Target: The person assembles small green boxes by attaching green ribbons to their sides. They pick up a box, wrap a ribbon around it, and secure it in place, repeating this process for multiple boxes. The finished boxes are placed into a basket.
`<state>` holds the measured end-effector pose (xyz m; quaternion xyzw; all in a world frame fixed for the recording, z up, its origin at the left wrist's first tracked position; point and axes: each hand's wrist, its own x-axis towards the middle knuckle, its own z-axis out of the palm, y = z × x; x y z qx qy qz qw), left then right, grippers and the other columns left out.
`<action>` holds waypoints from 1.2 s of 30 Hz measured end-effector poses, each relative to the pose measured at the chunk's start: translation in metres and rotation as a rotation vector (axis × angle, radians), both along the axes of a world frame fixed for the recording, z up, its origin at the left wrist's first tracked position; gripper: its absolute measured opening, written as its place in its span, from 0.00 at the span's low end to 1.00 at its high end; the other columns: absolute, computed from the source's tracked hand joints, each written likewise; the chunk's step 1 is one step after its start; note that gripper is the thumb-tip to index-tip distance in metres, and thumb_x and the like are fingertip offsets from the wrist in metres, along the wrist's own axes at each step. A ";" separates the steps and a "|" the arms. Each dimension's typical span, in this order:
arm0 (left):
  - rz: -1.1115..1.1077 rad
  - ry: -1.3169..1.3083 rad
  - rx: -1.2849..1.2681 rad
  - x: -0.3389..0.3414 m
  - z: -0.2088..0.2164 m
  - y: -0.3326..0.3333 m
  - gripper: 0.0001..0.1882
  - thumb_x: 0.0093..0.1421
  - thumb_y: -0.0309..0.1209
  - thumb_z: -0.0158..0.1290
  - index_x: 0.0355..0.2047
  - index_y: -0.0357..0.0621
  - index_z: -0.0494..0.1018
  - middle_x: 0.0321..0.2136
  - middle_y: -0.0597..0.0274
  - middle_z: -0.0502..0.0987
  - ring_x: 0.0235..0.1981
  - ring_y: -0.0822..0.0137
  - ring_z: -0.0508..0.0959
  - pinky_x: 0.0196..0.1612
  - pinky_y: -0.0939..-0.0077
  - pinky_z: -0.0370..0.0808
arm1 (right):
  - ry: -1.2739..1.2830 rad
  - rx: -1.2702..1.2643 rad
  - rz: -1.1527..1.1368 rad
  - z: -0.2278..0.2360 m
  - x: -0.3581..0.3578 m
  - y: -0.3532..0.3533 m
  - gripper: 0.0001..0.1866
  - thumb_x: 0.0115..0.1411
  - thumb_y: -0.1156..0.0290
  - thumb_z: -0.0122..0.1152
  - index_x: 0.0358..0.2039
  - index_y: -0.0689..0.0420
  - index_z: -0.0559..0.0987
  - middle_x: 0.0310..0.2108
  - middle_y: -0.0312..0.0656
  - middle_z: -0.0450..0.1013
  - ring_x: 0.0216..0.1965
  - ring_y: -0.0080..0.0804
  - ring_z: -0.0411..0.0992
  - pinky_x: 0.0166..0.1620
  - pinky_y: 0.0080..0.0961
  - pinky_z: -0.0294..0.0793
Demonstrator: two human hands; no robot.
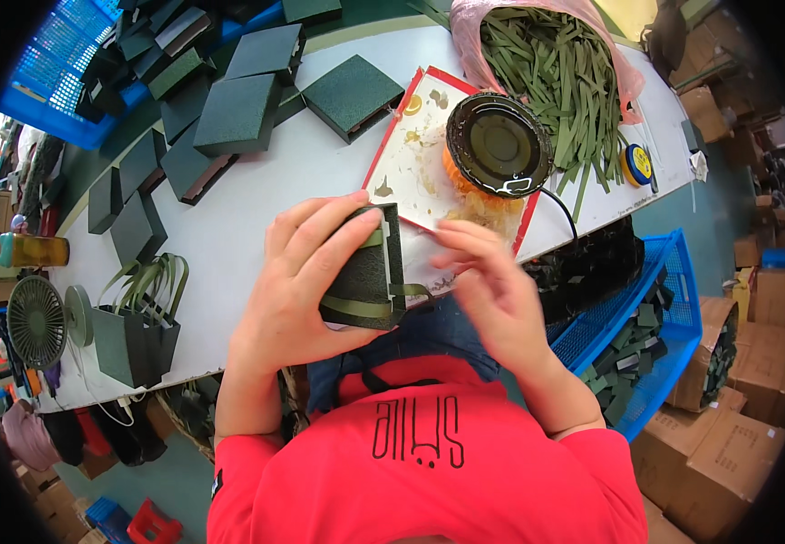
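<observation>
My left hand [288, 281] is wrapped round a dark green textured box [356, 275] at the table's front edge, fingers over its top and far side. Green ribbon [353, 306] runs across the box. One loose ribbon end [415, 291] curls out from its right side. My right hand [494, 295] hovers right of the box, slightly blurred, with thumb and fingers apart and nothing visible in them. Beyond it, a round black pot [499, 145] with a dark inside stands on a stained, red-edged white board [411, 154].
Several dark green boxes [238, 113] are piled at the back left. A pink bag [470, 41] of green ribbon strips [551, 82] lies at the back right. Left stand a small fan [37, 310] and an upright box with ribbons [134, 344]. A blue crate [683, 308] sits right, below table height.
</observation>
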<state>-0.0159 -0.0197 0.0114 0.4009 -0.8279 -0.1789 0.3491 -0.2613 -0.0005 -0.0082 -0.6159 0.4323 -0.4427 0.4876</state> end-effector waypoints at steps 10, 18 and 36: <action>-0.059 0.102 -0.018 -0.010 0.003 0.001 0.47 0.34 0.35 0.73 0.58 0.38 0.70 0.60 0.49 0.70 0.58 0.45 0.69 0.60 0.53 0.66 | -0.315 0.944 0.468 0.000 -0.002 0.023 0.21 0.71 0.55 0.54 0.42 0.65 0.79 0.21 0.37 0.76 0.19 0.18 0.70 0.24 0.15 0.65; -0.103 -0.018 0.107 0.007 -0.006 0.012 0.51 0.32 0.40 0.74 0.58 0.36 0.69 0.60 0.43 0.69 0.59 0.42 0.68 0.60 0.50 0.65 | -0.853 0.636 -0.154 -0.018 -0.019 0.023 0.22 0.73 0.61 0.50 0.60 0.62 0.72 0.50 0.50 0.78 0.24 0.18 0.73 0.29 0.16 0.72; -0.090 -0.112 0.228 0.015 -0.017 0.022 0.51 0.29 0.34 0.74 0.59 0.40 0.69 0.60 0.47 0.69 0.59 0.42 0.68 0.60 0.51 0.68 | -0.865 0.418 -0.308 -0.021 -0.050 -0.007 0.11 0.72 0.64 0.53 0.45 0.60 0.76 0.30 0.40 0.76 0.15 0.16 0.62 0.17 0.12 0.58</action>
